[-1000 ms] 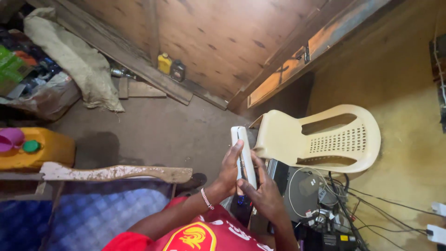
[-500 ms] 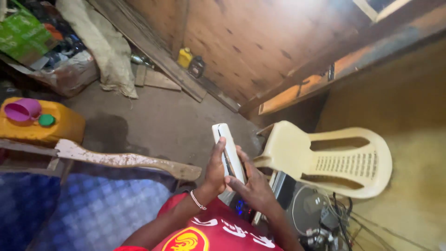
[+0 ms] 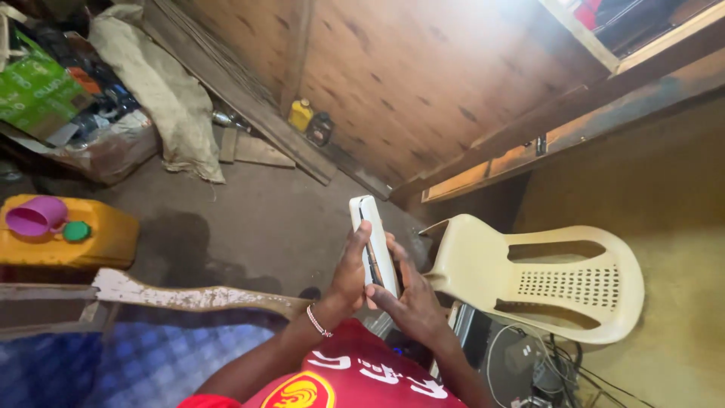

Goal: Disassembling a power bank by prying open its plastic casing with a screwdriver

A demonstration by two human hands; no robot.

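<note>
A slim white device (image 3: 371, 240), long and flat with a dark seam along its edge, stands upright between both my hands in front of my chest. My left hand (image 3: 349, 272) clasps its left side, thumb up along the edge, a thin bracelet on the wrist. My right hand (image 3: 408, 298) presses against its right side and lower end, fingers wrapped behind. The lower part of the device is hidden by my palms. My red shirt with white and yellow print fills the bottom of the view.
A cream plastic chair (image 3: 544, 276) stands just right of my hands. Cables and electronics (image 3: 529, 363) lie below it. A yellow jerrycan (image 3: 72, 234) with a pink funnel sits at left, a worn wooden plank (image 3: 189, 297) below. Sacks and clutter (image 3: 113, 98) lean against the wooden wall.
The view has swung a little, shifting the chair right and the jerrycan toward the centre. Both hands keep the same hold on the white device.
</note>
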